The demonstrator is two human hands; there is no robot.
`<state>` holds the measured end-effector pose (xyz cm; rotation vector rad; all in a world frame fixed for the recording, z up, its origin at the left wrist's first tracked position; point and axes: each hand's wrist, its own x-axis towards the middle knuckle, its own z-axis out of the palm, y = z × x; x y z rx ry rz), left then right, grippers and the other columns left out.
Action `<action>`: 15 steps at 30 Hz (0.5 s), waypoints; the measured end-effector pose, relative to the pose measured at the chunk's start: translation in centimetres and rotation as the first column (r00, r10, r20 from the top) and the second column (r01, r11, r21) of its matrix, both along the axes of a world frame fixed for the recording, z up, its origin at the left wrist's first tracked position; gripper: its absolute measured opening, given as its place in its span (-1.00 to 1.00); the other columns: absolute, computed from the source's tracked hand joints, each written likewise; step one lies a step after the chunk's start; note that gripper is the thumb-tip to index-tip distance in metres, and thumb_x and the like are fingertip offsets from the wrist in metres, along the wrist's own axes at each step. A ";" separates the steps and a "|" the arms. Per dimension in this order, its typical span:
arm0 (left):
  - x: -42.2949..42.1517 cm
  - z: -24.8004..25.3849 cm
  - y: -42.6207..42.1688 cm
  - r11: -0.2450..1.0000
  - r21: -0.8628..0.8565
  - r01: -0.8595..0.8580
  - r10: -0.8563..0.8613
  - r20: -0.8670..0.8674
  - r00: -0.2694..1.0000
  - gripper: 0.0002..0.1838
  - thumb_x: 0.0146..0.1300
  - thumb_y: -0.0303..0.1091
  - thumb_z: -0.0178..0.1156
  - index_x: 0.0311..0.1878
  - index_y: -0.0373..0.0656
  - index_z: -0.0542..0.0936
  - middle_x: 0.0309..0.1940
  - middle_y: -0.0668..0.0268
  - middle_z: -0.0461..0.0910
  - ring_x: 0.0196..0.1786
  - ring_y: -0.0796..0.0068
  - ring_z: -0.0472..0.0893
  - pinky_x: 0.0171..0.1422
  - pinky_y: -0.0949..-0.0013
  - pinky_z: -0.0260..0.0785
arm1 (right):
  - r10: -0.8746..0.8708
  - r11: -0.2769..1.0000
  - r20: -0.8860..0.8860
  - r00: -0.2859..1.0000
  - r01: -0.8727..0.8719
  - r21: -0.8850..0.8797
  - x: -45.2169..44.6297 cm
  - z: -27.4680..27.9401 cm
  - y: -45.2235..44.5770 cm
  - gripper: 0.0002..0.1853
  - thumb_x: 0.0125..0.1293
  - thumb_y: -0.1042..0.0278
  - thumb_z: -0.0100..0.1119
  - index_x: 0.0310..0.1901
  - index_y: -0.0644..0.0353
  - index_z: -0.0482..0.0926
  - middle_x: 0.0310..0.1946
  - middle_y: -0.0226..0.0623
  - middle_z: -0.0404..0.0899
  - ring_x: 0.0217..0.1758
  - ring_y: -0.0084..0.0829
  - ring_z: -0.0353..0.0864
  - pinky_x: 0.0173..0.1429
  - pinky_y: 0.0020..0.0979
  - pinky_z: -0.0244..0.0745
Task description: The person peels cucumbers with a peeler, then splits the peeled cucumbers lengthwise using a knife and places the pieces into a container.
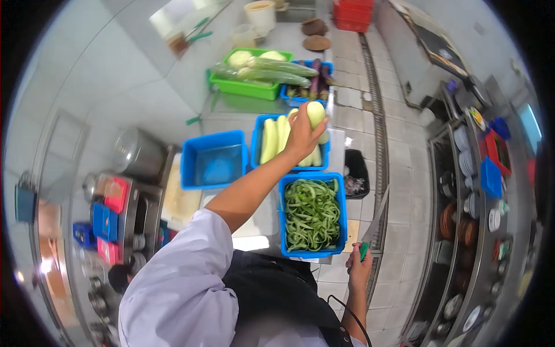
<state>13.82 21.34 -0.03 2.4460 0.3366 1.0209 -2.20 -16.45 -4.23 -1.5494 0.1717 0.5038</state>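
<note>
Over a blue basket [254, 146] of pale peeled vegetables [270, 141], my left hand [302, 136] grips one pale green peeled vegetable [315, 114] near its upper end. My right hand [359, 263], low at the right, is closed round the green handle of a knife [376, 222], whose long blade points up and away from me. Between my hands, a blue basket [284, 231] holds a heap of green peel strips [312, 214]. Left of the vegetables stands a blue basket [214, 159] with no vegetables in it.
At the back are a green basket [245, 88] with wrapped vegetables and a blue basket of eggplants [315, 81]. A black bin [356, 173] stands right of the table. Shelves with dishes [462, 191] line the right side; a large metal pot [139, 151] is at the left.
</note>
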 end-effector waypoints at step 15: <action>-32.1 0.0 13.9 0.957 -0.209 -0.198 -0.046 -0.789 0.613 -0.19 0.04 -0.06 0.48 0.35 -0.20 0.48 0.33 -0.09 0.49 0.46 -0.02 0.42 0.46 0.00 0.36 | 0.748 0.657 0.190 0.636 -0.751 -0.072 1.4 -0.7 22.5 -0.70 0.59 0.14 0.09 -0.14 0.24 0.59 -0.45 -0.38 0.61 -0.43 -0.54 0.58 -0.34 -0.43 0.46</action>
